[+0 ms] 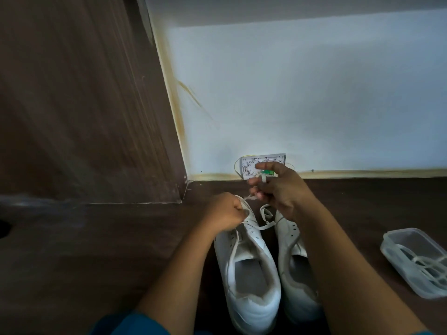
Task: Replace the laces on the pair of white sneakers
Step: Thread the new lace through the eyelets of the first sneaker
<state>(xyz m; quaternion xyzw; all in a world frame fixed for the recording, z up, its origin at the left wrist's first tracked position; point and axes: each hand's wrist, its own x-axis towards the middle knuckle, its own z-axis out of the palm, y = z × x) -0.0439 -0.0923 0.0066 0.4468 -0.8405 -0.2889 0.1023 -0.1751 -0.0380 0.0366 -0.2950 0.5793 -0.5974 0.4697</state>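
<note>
While the person sits facing the corner, a dark wood panel [72, 93] fills the left side and a pale wall [302, 93] rises ahead, so the work happens low on the brown floor [96, 250], close to the knees. Both sneakers stand side by side, toes to the wall and heels to the sitter, which turns the eyelets up within easy reach. The left sneaker [249, 274] is the one in hand; the right sneaker [290, 267] waits touching it, partly under the forearm.

Off to the right, well apart, a clear tub [411, 229] keeps coiled white laces together; I cannot tell whether they are old or new.

Down at the toe end, the left hand [227, 211] is a fist clamped on the lace [266, 224] by the front eyelets, likely pinning the shoe. Lifted above the toes, the right hand [278, 187] pinches the same lace, seemingly to draw it taut. Its slack loops between the shoes.

Behind sits a small wall plate [249, 165].
</note>
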